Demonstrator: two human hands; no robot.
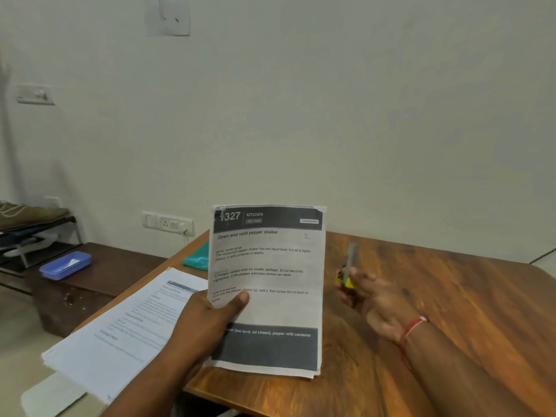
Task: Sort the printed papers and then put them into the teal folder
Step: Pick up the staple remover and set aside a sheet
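We hold one printed sheet [270,296], headed "327 Kitchen", upright above the worktop [451,296]. Our left hand [207,323] grasps its left edge, thumb pressed on the front and the other fingers hidden behind. At nine o'clock from it, the stack of papers [120,335] lies flat on the worktop. At eleven o'clock, a corner of the teal folder [197,258] shows behind the sheet. At three o'clock, our right hand [376,299] has its fingers closed around a blurred pen [349,266]. Far out at nine o'clock, a blue tray [64,264] sits on a low dark bench.

The head camera is looking forward and down across the desk [436,296] toward the wall [361,115], close behind the printed paper [270,260].
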